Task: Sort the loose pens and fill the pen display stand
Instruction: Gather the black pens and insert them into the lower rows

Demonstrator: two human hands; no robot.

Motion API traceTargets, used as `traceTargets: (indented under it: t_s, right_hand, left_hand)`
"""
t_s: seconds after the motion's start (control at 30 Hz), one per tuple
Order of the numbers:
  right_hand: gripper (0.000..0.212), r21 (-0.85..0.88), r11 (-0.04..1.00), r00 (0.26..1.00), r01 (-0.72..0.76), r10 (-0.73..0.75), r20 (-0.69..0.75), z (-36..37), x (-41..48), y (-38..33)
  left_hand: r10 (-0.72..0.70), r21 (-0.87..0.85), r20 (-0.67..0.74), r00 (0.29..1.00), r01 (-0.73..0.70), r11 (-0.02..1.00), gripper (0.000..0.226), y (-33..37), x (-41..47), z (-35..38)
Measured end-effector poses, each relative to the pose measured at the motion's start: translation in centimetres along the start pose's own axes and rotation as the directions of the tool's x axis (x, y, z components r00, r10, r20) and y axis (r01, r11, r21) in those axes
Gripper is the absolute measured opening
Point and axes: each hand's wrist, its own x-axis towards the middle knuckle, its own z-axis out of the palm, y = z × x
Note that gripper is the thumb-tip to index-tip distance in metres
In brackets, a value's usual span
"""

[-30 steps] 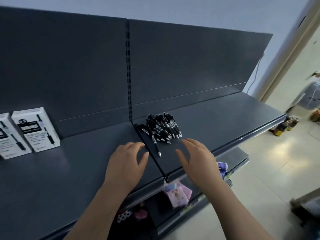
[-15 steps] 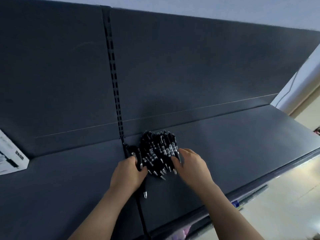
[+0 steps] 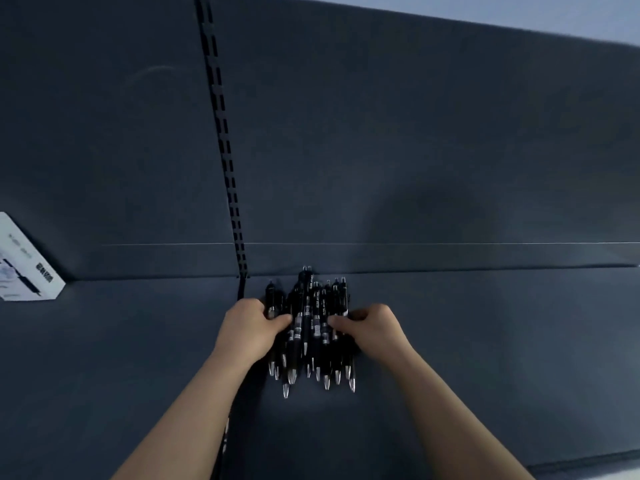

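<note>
Black plastic pens (image 3: 311, 327), dozens of them with silver tips, lie heaped on a dark grey metal shelf (image 3: 485, 341) as a person gathers them from both sides, seen from the head camera. The left hand (image 3: 251, 329) is curled around the heap's left flank, thumb laid over the top barrels. The right hand (image 3: 372, 329) mirrors it on the other flank, fingers tucked in and thumb pressing inward. Both hands are clamped on the pile, which sits squeezed between them, tips pointing back toward the wrists and clip ends reaching past the fingertips almost to the back panel (image 3: 381, 150). The two-sided squeeze looks meant to square the loose barrels into one bundle that can be lifted without any rolling away. Several tips stick out unevenly below the hands, so the bundle appears only partly aligned. Just beyond the left hand's knuckles, a slotted upright (image 3: 225, 150) runs up the panel where two shelf sections meet. Far out past the left hand, at the frame's edge, stands a white box (image 3: 24, 268) printed with a pen picture. No display stand is in view, so filling appears not yet begun.
</note>
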Motion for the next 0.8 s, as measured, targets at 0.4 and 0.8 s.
traceTargets:
  t_s: [0.4, 0.8]
  right_hand:
    - [0.037, -0.001, 0.996, 0.995, 0.090, -0.090, 0.046, -0.8, 2.0, 1.0]
    - [0.040, -0.002, 0.953, 0.947, 0.304, -0.302, 0.110, -4.5, 0.4, -1.0]
  left_hand:
    - [-0.068, -0.026, 0.088, 0.994, 0.071, 0.997, 0.054, 0.5, -1.5, 0.9]
    - [-0.073, -0.446, -0.035, 0.997, 0.050, 0.894, 0.022, 1.0, -4.3, -0.3]
